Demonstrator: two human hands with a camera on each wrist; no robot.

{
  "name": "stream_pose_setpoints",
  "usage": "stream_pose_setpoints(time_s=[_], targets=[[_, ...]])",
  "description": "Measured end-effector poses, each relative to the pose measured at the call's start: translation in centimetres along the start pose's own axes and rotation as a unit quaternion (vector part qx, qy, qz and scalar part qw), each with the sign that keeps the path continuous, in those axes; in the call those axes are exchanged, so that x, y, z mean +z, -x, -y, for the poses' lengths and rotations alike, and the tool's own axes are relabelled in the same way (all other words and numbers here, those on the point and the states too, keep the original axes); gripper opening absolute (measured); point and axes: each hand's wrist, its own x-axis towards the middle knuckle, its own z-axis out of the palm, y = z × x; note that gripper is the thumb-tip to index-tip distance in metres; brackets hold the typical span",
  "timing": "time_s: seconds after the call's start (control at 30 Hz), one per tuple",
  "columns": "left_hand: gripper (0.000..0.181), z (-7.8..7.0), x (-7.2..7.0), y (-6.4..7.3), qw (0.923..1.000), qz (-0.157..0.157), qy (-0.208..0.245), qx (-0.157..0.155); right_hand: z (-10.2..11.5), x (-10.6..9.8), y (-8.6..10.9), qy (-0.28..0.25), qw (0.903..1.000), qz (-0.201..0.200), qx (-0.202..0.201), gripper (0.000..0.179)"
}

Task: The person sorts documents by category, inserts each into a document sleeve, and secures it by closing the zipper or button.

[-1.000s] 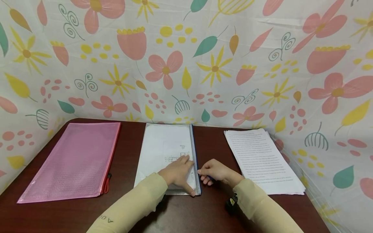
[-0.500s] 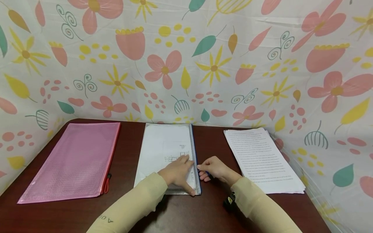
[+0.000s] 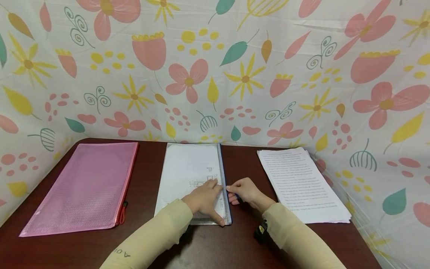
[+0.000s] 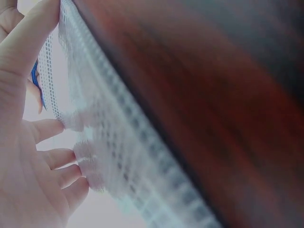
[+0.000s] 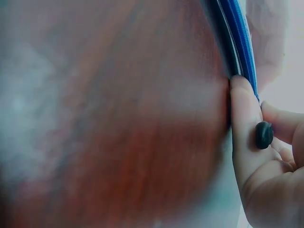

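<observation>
A clear mesh zipper folder [image 3: 184, 160] with a drawing sheet inside lies at the middle of the table, its blue zipper [image 5: 245, 45] along the right edge. My left hand [image 3: 205, 200] rests spread on the lower right part of the folder, thumb near the bottom corner; in the left wrist view its fingertips [image 4: 81, 183] press the mesh. At the right edge, my right hand [image 3: 248, 191] pinches the zipper pull, which the fingers mostly hide. A black cord end [image 5: 264, 135] pokes out between those fingers in the right wrist view.
To the left lies a pink mesh zipper folder [image 3: 90, 183] with a red zipper and a red cord pull [image 3: 122, 215]. A stack of printed paper [image 3: 299, 183] lies on the right, close to the right forearm. A flower-patterned curtain [image 3: 215, 74] hangs behind the dark table [image 3: 208, 246].
My right hand has slid away from me along the folder's right edge, pinching the zipper pull. My left hand has stayed in place on the folder.
</observation>
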Motion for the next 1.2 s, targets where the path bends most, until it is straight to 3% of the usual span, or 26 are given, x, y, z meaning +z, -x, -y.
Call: stream_pose_setpoints(time_s=[0.3,1.2], targets=[[0.126,0.0,0.0,0.0,1.0,0.002,-0.008,0.002,0.3,0.3,-1.2,0.011,0.9979,-0.06,0.019,0.024],[0.129,-0.3,-0.1,0.1,0.9999,0.003,-0.015,0.002,1.2,0.0,-3.7,0.008,0.9928,-0.118,0.017,0.023]])
